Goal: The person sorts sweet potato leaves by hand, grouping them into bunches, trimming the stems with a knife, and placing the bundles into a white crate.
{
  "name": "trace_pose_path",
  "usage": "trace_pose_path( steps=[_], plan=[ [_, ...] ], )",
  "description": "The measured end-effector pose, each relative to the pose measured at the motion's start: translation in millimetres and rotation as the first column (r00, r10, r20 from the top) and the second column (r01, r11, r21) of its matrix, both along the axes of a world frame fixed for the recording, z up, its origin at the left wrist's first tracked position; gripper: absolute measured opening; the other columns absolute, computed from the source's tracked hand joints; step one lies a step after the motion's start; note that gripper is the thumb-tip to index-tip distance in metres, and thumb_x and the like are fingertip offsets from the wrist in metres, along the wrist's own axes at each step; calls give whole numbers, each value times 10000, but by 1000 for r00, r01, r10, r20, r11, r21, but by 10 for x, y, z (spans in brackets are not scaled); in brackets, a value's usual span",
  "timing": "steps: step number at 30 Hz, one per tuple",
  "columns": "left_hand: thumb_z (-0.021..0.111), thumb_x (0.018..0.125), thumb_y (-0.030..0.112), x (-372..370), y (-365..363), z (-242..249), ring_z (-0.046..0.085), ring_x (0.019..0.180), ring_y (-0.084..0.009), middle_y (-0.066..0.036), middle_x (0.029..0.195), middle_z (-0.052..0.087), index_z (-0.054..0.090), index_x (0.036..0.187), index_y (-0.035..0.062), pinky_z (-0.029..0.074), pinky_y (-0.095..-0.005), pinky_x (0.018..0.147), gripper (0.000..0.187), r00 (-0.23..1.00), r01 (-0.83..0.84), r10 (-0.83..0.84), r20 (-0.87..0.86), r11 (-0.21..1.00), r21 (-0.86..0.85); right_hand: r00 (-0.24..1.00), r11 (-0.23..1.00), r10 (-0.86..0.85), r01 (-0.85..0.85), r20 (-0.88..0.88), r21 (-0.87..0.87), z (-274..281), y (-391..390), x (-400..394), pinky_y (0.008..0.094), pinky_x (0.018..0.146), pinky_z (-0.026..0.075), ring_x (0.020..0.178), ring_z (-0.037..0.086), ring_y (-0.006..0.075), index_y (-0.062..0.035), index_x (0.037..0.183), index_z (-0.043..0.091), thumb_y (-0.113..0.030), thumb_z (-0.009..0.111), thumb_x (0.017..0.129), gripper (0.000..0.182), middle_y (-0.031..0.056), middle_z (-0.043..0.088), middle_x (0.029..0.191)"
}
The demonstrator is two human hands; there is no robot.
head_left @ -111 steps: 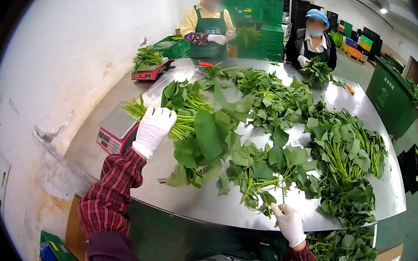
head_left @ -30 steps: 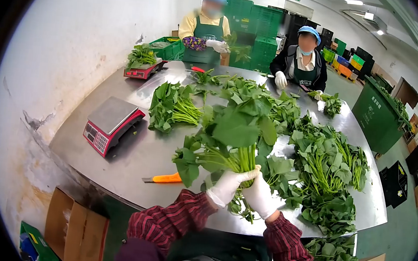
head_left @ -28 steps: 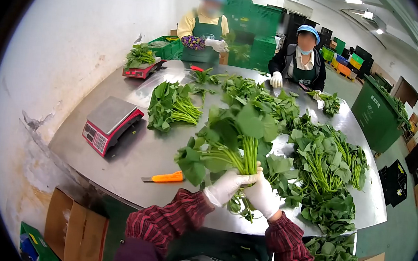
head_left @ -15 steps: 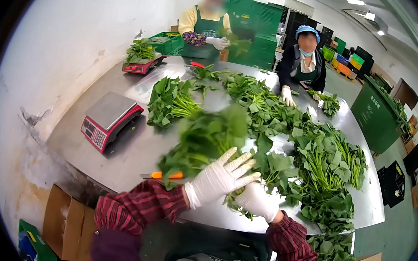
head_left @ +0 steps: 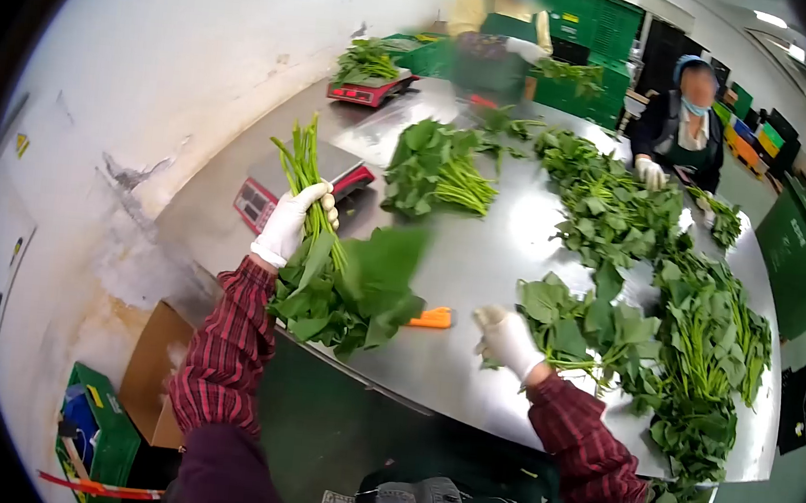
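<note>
My left hand [head_left: 298, 223], in a white glove, is wrapped round the stems of a bunch of leafy greens [head_left: 347, 290]. Stem ends point up and the leaves hang down over the table's front edge. Behind it stands a red scale [head_left: 259, 202] with a metal plate. My right hand [head_left: 507, 342], also gloved, is at the front of the table beside loose greens [head_left: 565, 318]; its fingers are curled and blurred, and whatever they hold is hidden. An orange-handled tool [head_left: 432, 317] lies between my hands. Another bunch [head_left: 437, 170] rests farther back.
A long heap of greens [head_left: 707, 340] covers the right side of the metal table [head_left: 392, 375]. A second scale [head_left: 367, 93] at the back left bears greens. Two co-workers stand across the table. A green bin [head_left: 801, 253] is at the right, a cardboard box [head_left: 155, 369] lower left.
My left hand has moved left and now grips the bunch by its stems, which point up. My hands have separated. The view has shifted, so the table and co-workers appear farther right.
</note>
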State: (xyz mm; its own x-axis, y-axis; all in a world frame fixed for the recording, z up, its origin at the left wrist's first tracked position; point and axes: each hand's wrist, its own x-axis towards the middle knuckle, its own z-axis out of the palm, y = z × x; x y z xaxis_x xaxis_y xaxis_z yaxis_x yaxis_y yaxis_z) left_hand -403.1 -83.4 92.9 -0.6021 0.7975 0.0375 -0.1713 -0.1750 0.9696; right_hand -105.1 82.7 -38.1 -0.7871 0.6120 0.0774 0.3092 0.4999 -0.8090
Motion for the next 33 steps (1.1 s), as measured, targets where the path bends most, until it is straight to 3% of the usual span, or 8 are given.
trace_pose_path(
  steps=[1,7,12,18,26,30,31,33],
  plan=[
    [555,887,174,-95,-64,-69,542,609,-144,-17,682,541,535,907,59,468,-285,568,118,998,-23,20,63,999,47,997,970,46,-29,68,-241,-19,-209,-180,341,519,475,521,592,233,-25,1113,575,-199,586,868,301,159,614,676],
    [542,892,163,-354,-245,-370,527,611,-156,-18,676,527,535,895,73,471,-301,588,90,975,-50,31,219,996,78,936,820,184,-315,301,478,-629,-617,-898,361,583,492,698,643,279,77,1333,304,-172,614,812,655,201,618,740],
    [534,887,145,-75,-194,-353,527,567,-158,-33,663,528,514,943,53,453,-293,548,109,995,-3,8,100,998,-55,880,728,131,-397,456,558,-762,-499,-893,403,567,492,606,632,313,82,1012,544,-202,560,838,333,161,623,673],
    [505,869,68,729,-35,-285,550,569,-137,-52,675,566,505,1032,16,452,-254,538,171,938,277,-317,-139,928,-251,987,997,-65,59,144,45,-17,-157,128,397,598,498,642,648,292,15,887,550,-255,486,861,279,158,650,711],
    [545,867,86,2838,433,-656,564,589,-110,-64,739,615,518,1127,7,468,-240,556,273,450,842,-890,75,395,-367,663,597,-665,195,-344,-778,665,-839,2689,263,635,478,700,583,133,-21,997,501,-123,480,833,194,66,589,813],
    [555,829,75,4037,814,-899,553,546,-110,-72,731,614,530,1012,-3,452,-238,501,200,222,910,-971,84,176,-375,378,400,-916,836,-133,-376,444,-1314,3439,245,525,430,522,519,129,-8,954,599,-48,598,804,155,54,596,703],
    [538,828,65,4359,841,-956,525,514,-103,-54,675,574,533,969,-6,433,-248,452,158,255,920,-967,22,236,-313,422,348,-867,894,-265,283,112,-1371,3687,290,544,440,570,551,195,-24,950,598,-89,653,804,169,96,598,736],
    [530,820,63,4891,957,-1292,515,497,-104,-42,664,564,544,980,-5,437,-244,457,175,219,910,-975,-35,217,-354,463,299,-831,839,-308,456,-108,-1657,4026,319,576,456,645,580,272,-30,962,586,-144,670,812,206,141,590,785]
  ],
)
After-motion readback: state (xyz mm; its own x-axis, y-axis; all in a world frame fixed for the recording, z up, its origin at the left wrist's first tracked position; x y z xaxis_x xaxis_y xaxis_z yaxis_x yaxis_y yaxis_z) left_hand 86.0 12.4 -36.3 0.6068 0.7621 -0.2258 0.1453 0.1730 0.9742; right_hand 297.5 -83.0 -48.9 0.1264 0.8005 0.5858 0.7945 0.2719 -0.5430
